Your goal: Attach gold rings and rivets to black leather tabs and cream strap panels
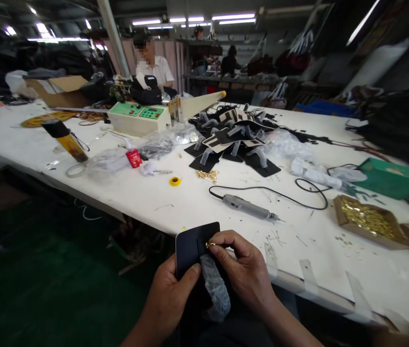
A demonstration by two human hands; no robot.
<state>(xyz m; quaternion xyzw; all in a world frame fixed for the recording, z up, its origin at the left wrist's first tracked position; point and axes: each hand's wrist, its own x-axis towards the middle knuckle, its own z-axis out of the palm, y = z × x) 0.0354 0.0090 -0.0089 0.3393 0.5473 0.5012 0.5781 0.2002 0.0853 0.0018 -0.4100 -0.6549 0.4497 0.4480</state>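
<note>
My left hand (170, 294) grips the lower left edge of a black panel (189, 248), thumb on its face. The panel is tilted up in front of the table's near edge. On it is a narrow black strap, and a piece wrapped in clear plastic (216, 289) hangs down from it. Between the thumb and forefinger of my right hand (244, 267) is a small gold metal fitting (209, 245), pinched against the strap. Its exact shape is partly hidden by the fingertips. A grey electric screwdriver (249, 207) lies on the table beyond my hands, its cord curling right.
Black panels (233, 140) with plastic-wrapped straps are piled mid-table. Gold fittings (207, 175) lie before them, beside a yellow tape roll (175, 181). A cardboard tray (370, 221) of gold pieces and a green box (395, 178) stand right. Across the table is a person (159, 70).
</note>
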